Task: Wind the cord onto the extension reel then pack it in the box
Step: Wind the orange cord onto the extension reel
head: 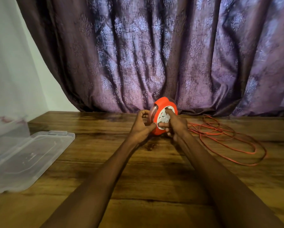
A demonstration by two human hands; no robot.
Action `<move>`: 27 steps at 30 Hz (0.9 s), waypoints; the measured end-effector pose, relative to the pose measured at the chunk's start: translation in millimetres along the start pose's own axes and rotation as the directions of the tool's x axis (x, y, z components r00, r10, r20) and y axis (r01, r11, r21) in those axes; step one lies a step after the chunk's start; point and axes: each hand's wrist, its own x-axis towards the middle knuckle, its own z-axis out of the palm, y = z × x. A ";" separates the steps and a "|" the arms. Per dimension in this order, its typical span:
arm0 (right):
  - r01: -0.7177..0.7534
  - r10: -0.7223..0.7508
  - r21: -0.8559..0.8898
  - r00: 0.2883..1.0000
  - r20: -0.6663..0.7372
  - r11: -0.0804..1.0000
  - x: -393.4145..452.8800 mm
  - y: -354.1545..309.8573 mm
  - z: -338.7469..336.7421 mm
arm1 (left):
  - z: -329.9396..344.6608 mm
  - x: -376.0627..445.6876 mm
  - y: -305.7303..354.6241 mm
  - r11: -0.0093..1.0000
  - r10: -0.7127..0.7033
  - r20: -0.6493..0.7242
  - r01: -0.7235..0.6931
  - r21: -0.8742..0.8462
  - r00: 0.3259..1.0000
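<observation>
A round orange extension reel [162, 104] with a white socket face stands on edge on the wooden table, near the curtain. My left hand [142, 126] grips its left side by the handle. My right hand [176, 125] presses on the white face, with a finger set into it. A thin orange cord [227, 140] lies in loose loops on the table to the right of the reel, running back toward it. A clear plastic box [8, 127] sits at the far left edge, only partly in view.
A clear plastic lid [27, 158] lies flat on the table at the left, in front of the box. A purple patterned curtain [154, 55] hangs right behind the reel. The wooden table [138, 178] stretches toward me beneath my forearms.
</observation>
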 end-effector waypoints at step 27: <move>0.582 -0.525 -0.647 0.394 0.754 -0.493 -0.2 4.7 3.6 | -63.7 24.9 0.8 0.946 -0.281 -0.002 0.276 -0.169 0.960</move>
